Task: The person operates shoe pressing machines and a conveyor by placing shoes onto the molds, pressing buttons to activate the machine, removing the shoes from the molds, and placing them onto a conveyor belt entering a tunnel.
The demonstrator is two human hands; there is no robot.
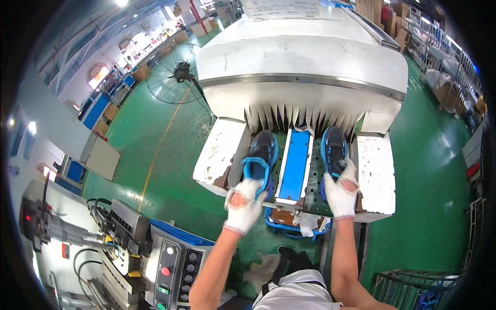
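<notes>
Two black sneakers with blue trim lie toe-first on the perforated belts of a white tunnel machine (302, 58). My left hand (246, 205), in a worn white knit glove, grips the heel of the left sneaker (263, 149). The right sneaker (334, 149) has my gloved right hand (341, 190) closed about its collar and heel. Its opening is mostly hidden by that hand. Both toes point at the slit curtain strips (306, 116) of the machine's mouth. Between the two belts runs a blue-topped divider (295, 164).
A control panel (166, 271) with buttons and gauges stands at lower left, beside a machine with hoses. Below the belts is a blue basket (279, 224) with papers. A floor fan (181, 72) stands behind left. A metal rack (410, 290) is at lower right.
</notes>
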